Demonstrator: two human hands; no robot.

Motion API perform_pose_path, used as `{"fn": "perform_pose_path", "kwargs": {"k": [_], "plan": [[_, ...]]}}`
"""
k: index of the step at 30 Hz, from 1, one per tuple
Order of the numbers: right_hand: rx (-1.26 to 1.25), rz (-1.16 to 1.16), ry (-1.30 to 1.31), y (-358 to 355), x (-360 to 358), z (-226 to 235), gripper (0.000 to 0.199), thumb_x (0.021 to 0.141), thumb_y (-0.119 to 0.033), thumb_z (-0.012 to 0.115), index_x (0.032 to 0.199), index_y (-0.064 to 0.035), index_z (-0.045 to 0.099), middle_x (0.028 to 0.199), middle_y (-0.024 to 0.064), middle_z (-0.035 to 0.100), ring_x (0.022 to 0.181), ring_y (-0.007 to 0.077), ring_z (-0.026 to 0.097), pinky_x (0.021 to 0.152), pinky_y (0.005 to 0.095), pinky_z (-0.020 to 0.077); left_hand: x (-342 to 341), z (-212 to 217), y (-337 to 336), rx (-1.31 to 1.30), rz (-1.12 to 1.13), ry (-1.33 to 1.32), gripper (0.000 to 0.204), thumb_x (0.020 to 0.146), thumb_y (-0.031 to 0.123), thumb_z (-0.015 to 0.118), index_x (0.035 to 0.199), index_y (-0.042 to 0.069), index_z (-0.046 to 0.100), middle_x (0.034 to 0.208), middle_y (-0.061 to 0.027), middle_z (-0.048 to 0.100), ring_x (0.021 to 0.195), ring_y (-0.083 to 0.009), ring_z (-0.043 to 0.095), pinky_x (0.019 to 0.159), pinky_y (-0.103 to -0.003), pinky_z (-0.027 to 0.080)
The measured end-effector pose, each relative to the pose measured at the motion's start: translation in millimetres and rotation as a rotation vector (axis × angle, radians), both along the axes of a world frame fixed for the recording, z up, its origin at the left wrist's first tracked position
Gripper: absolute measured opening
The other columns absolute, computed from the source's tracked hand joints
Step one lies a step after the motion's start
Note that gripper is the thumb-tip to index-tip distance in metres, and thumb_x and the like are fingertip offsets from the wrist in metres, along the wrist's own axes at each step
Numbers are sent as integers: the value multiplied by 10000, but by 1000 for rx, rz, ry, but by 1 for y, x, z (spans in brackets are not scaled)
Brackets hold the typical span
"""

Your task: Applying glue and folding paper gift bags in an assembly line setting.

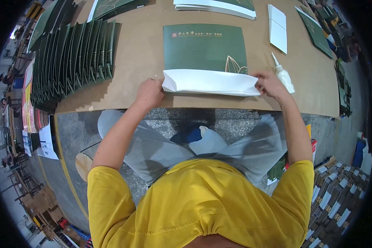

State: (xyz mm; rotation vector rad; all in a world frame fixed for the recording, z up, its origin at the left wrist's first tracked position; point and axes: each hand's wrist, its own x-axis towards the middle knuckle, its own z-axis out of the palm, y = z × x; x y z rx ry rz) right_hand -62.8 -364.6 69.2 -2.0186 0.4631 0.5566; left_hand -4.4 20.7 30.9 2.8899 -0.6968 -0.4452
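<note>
A green paper bag [204, 45] with gold print lies flat on the brown table in front of me. Along its near end a white flap [211, 82] stands folded up, with creased corners at both ends. My left hand [150, 92] has its fingers closed at the flap's left corner. At the right corner my right hand [271, 84] pinches the flap's edge; some fingertips are hidden behind the paper. Just beyond the right hand lies a white glue bottle [284, 76] with a pointed nozzle, tilted on its side.
A fanned row of folded green paper bags [72, 62] stands at the table's left. White card strips [277, 29] lie at the right, and a stack of green-and-white sheets [215, 7] at the far edge. Bundled boards [337, 198] are on the floor at right.
</note>
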Motion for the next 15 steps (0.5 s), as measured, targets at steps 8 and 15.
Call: {"fn": "perform_pose_path", "kwargs": {"k": [8,15], "plan": [[-121,766,-668,160,41,28,187,818,-99,561,984,-73,644,761,110,643,637,249,618,609,361,489,-11,3,6,-150,-65,-95,197,684,33,590,878,61,610,797,-107,649,832,-330,575,708,-430,477],[-499,1121,-682,207,40,-15,125,781,-124,531,880,-60,573,702,146,630,691,326,645,577,444,502,-13,-9,12,-234,-77,-151,169,683,22,573,849,37,596,767,-142,630,776,-339,567,672,-443,464]]}}
